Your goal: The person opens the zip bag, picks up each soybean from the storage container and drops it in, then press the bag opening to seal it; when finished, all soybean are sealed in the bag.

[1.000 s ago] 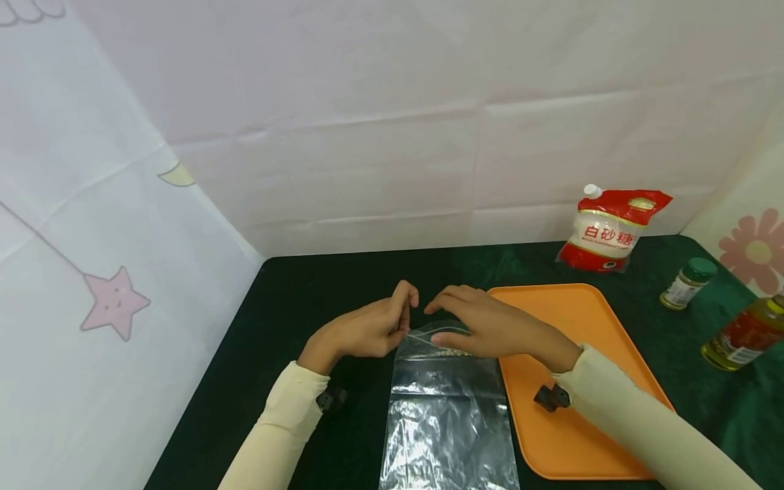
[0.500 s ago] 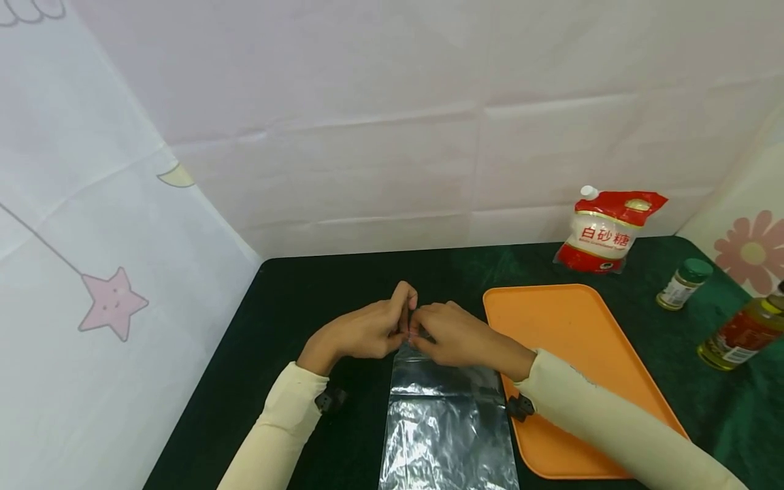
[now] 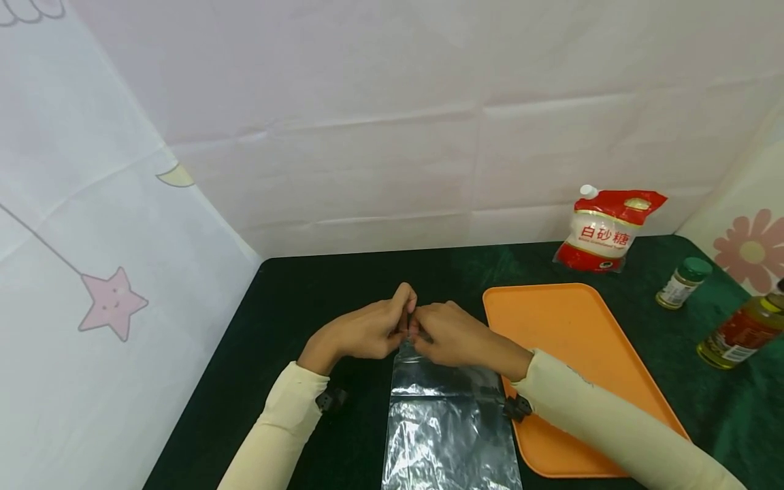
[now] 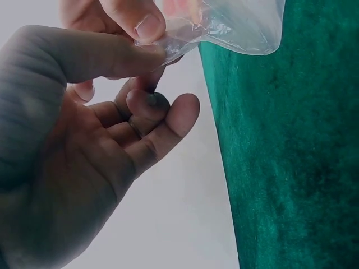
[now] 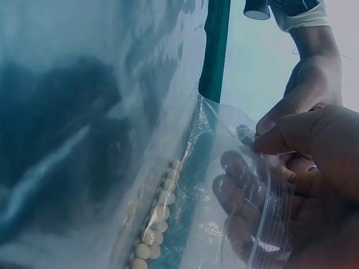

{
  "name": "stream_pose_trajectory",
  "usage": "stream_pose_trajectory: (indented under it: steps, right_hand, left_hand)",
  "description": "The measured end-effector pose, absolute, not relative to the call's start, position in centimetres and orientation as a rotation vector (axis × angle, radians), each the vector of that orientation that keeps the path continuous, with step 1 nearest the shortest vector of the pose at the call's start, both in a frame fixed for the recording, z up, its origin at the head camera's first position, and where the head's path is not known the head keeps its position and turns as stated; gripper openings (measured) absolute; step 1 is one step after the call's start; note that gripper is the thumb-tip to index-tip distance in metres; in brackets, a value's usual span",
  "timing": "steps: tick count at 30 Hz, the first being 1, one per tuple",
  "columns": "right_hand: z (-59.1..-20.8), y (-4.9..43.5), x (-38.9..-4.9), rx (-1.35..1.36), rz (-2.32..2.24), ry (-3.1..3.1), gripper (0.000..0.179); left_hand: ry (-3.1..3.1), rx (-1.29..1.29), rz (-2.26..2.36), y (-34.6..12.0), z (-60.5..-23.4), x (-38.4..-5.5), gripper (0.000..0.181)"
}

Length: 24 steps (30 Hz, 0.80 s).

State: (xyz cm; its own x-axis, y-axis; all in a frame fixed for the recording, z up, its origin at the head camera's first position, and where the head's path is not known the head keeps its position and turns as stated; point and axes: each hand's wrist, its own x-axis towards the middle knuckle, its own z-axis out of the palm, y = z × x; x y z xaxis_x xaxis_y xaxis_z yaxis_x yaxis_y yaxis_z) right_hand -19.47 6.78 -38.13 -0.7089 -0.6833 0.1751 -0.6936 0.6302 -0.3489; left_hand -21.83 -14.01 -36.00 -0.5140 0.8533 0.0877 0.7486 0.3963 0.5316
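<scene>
A clear zip-lock bag (image 3: 450, 435) lies lengthwise before me, its zip end raised between both hands. At its far left corner my left hand (image 3: 370, 330) pinches the plastic between thumb and index finger. Close beside that grip, my right hand (image 3: 456, 333) pinches the same edge, so the fingertips of both meet there. The right wrist view shows the ridged zip strip (image 5: 263, 216) running along the right fingers. Small cream-coloured round balls (image 5: 166, 198) line up inside the bag. From the head, the backs of the hands hide the bag's mouth.
An orange tray (image 3: 551, 306) lies right of the bag, under the right forearm. Behind it stands a red-and-white sugar pouch (image 3: 603, 235). A green-capped jar (image 3: 680, 289) and an oil bottle (image 3: 741, 333) are at the right. Dark green cloth (image 3: 318, 286) covers the table.
My right hand has moved left from over the bag's top right to the left corner, pinching beside my left hand. Over the last half second both hands have barely moved.
</scene>
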Motion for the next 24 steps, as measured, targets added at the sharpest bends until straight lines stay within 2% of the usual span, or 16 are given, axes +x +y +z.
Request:
stream_pose_trajectory:
  steps: [15,24]
  right_hand:
    - [-38.05,7.66,-19.62,1.189,0.775,-2.852,0.005]
    - [-38.09,7.65,-19.65,1.158,0.792,-2.842,0.007]
  left_hand:
    - [2.411,1.469,0.775,-14.27,-36.34,-22.20,0.034]
    - [2.505,1.314,0.670,-14.45,-36.27,-21.99,0.004]
